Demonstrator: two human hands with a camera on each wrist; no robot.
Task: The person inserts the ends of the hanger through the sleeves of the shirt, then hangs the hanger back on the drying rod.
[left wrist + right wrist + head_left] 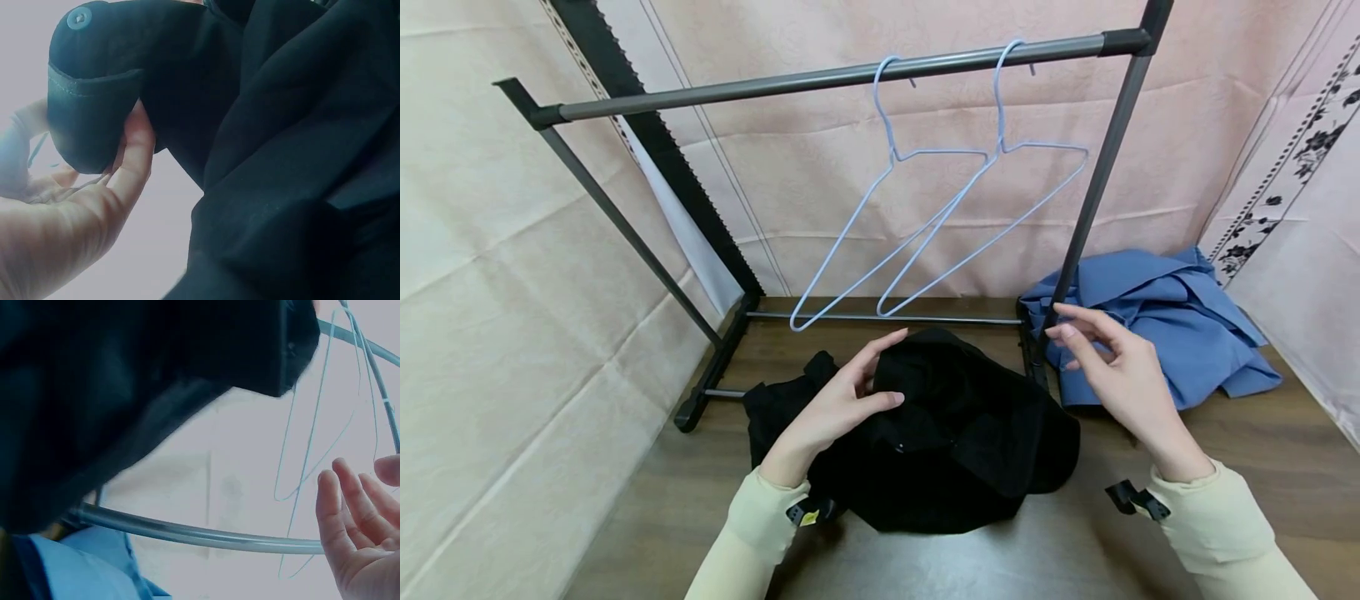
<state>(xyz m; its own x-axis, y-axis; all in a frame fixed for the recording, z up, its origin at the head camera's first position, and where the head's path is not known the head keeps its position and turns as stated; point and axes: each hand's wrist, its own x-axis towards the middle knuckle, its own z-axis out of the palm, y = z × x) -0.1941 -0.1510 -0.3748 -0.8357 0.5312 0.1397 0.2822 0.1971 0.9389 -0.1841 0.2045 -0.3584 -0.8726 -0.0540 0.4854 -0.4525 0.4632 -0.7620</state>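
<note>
A black shirt [970,442] is bunched up in front of the rack, its lower part over the wooden tabletop. My left hand [842,396] holds it at its upper left, thumb on the near side and fingers behind the cloth. In the left wrist view, fingers of the left hand [94,194] grip a rounded, stitched flap with a pale button [79,19]. To the right of the shirt, my right hand [1116,371] is raised with bent, loose fingers and nothing in it. It appears near the rack's right post. The right wrist view shows the right hand [362,531] apart from the black cloth.
Two light blue wire hangers [850,225] hang from the top bar [820,81] of a dark metal rack. A blue folded cloth garment [1157,325] lies at the right, beside the rack's foot. Pale pink curtains [820,167] stand behind and at both sides.
</note>
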